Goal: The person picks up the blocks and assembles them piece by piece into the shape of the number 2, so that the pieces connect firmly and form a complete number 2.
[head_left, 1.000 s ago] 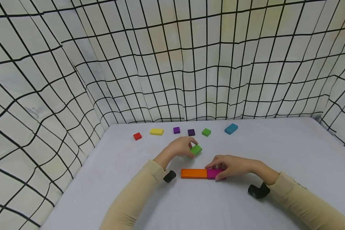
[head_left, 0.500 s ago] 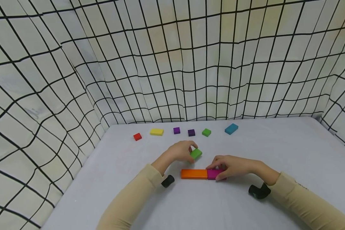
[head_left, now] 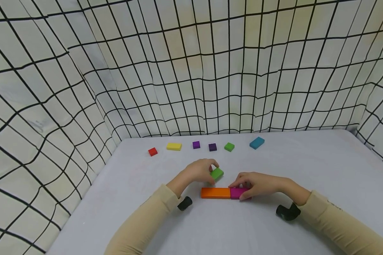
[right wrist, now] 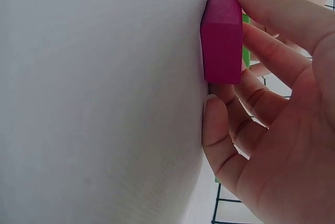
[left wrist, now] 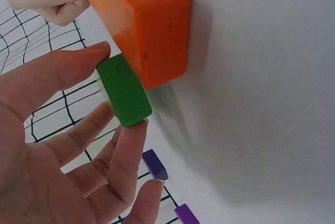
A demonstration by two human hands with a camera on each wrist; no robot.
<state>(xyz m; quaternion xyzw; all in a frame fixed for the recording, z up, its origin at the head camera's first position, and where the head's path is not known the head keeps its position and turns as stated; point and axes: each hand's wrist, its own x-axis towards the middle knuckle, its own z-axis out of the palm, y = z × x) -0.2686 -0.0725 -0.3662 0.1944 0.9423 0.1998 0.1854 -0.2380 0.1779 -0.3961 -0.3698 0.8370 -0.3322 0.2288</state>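
My left hand (head_left: 200,170) pinches a green block (head_left: 217,174) between thumb and fingers, just behind the orange block (head_left: 215,193). In the left wrist view the green block (left wrist: 124,90) is held close beside the end of the orange block (left wrist: 141,22); whether they touch I cannot tell. A magenta block (head_left: 237,193) lies end to end with the orange one, on its right. My right hand (head_left: 258,184) grips the magenta block, thumb on the near side and fingers on the far side. The right wrist view shows the magenta block (right wrist: 222,41) against the table surface, its end facing the camera.
Along the back of the white table (head_left: 306,159) lie a red block (head_left: 152,151), a yellow block (head_left: 173,146), two purple blocks (head_left: 196,145), a small green block (head_left: 229,147) and a blue block (head_left: 256,142). Black netting (head_left: 204,100) over white cloth stands behind and beside them.
My left hand has moved toward the front of the table with the green block, closer to the orange one. The right hand and its magenta block have barely moved.
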